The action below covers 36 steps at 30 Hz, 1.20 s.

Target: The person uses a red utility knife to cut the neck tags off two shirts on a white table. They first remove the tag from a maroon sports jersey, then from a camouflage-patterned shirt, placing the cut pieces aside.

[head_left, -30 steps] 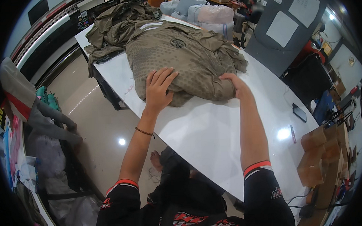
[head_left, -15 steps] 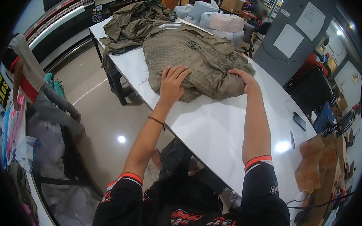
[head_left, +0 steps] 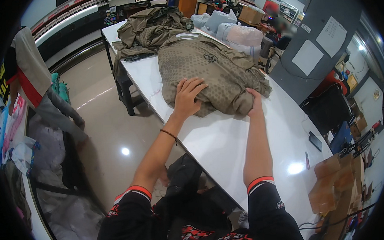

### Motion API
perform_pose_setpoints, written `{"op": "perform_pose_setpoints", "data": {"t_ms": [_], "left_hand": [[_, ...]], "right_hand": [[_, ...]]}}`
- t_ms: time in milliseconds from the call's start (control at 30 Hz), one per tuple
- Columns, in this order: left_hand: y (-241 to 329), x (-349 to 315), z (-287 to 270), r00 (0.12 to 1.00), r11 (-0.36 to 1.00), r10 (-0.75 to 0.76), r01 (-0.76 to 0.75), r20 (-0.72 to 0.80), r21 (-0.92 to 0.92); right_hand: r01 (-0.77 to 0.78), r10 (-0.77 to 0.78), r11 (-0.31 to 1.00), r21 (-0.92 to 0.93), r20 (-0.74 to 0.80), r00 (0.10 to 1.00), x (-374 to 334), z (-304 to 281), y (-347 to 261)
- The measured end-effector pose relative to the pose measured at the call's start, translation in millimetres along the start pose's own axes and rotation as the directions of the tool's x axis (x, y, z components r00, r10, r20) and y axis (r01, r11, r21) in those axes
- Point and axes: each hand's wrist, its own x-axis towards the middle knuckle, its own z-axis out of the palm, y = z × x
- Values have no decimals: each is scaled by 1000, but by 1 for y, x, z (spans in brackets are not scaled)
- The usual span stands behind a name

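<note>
An olive-brown patterned shirt (head_left: 203,66) with a round dark emblem lies spread and rumpled on the white table (head_left: 218,148). Flat on its near left part rests my left hand (head_left: 188,96), fingers stretched out and a beaded bracelet at the wrist. My right hand (head_left: 255,102) grips the shirt's near right edge, thumb on top and the other fingers hidden beneath the cloth. Behind the shirt, toward the far end of the table, sits a heap of similar olive garments (head_left: 150,28).
A phone (head_left: 315,141), a pen (head_left: 307,160) and brown cardboard (head_left: 329,178) lie along the table's right side. Stuffed plastic bags (head_left: 239,33) stand beyond the far edge, near a grey pillar (head_left: 297,36). At left, another person (head_left: 36,70) stands beside a second table.
My right hand has moved left and toward me, drawing the shirt's right edge inward. The left hand stays on the cloth. The whole view has shifted slightly.
</note>
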Motion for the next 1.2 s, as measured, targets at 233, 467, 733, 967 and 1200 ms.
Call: {"op": "perform_pose_setpoints", "data": {"t_ms": [233,467,733,967,1200], "left_hand": [[19,-53,21,930,888,137,37,340,-459],[28,-20,86,739,630,-391,650,549,-425],[-24,-35,131,750,224,-484,604,450,-765],[3,61,125,774,912,-370,409,514,41],[9,266,35,977,593,-211,97,38,800]], "right_hand": [[217,-338,839,499,164,927,-41,86,4],[459,-577,728,509,94,811,-121,142,-53],[766,-814,525,372,-45,580,-250,163,-118],[964,-950,265,-9,-174,259,-271,125,-186],[962,-976,198,187,-52,211,-215,97,-267]]}}
